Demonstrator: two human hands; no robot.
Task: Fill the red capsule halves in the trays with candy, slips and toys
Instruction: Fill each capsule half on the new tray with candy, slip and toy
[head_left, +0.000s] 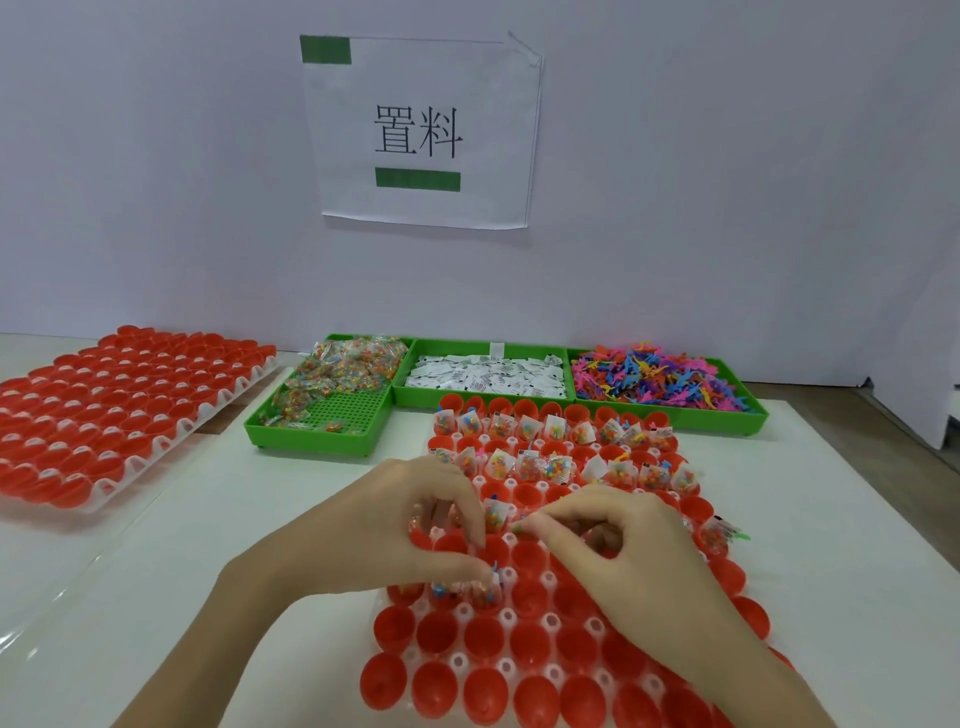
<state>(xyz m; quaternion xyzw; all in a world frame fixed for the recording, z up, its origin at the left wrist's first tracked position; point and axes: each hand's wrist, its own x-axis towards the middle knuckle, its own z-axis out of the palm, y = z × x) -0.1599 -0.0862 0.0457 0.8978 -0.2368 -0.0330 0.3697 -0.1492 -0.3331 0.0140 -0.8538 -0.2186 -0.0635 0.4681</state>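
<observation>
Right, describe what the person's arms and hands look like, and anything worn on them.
Both arms are bare as far as the picture shows: no sleeves, gloves, watch or bracelet. The left hand and right hand show no rings. Fingernails look short and unpainted, though the picture is slightly blurred there.

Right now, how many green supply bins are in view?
3, in a row at the back of the table: the candy bin on the left, the slip bin in the middle, the toy bin on the right. None looks hidden.

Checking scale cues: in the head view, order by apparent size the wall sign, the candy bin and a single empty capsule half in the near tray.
1. Wall sign
2. Candy bin
3. Empty capsule half

Sign versus bin is unsure: depth differs.
</observation>
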